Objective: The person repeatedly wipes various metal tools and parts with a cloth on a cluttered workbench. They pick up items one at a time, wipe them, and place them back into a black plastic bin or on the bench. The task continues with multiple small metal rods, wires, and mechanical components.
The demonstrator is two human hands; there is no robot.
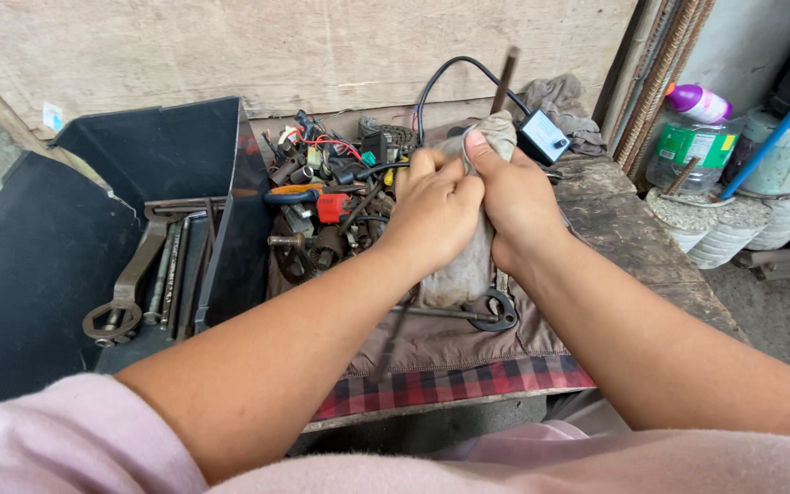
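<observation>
**Q:** Workbench surface and background: what is present?

**A:** Plywood sheeting closes off the back. A worn wooden workbench [637, 242] carries a brown cloth with a red plaid hem [450, 380], spread to its front edge. A black metal bin [43, 265] stands at the left end of the bench.

**Q:** State of the left hand?

**A:** The left hand [433, 212] is above the middle of the bench. Its fingers are curled and pressed together around a grey rag [454, 265].

**Q:** State of the right hand?

**A:** The right hand [516, 203] touches the left hand from the right side. Its fingers close on the same rag, with the thumb laid along the rag's upper end.

**Q:** Where is the rag, and what is in it?

**A:** The rag is held between both hands, over the brown cloth at mid-bench, and its lower part hangs toward the cloth. A dark metal rod [505, 80] stands out of the top of the rag, leaning toward the back edge. Whether a thin dark bar [393, 338] running out below the hands is the same rod cannot be determined.

**Q:** Surrounding items?

**A:** A ring-ended metal tool [491, 311] lies on the cloth just below the hands. A pile of sockets, wires and small parts [331, 197] occupies the back left of the cloth, beside the bin. Long wrenches and bars [153, 274] lie inside the bin. A small black box with a cable [541, 135] sits near the back edge. A clear plastic bottle with a purple cap [692, 128] stands off the right end of the bench.
</observation>
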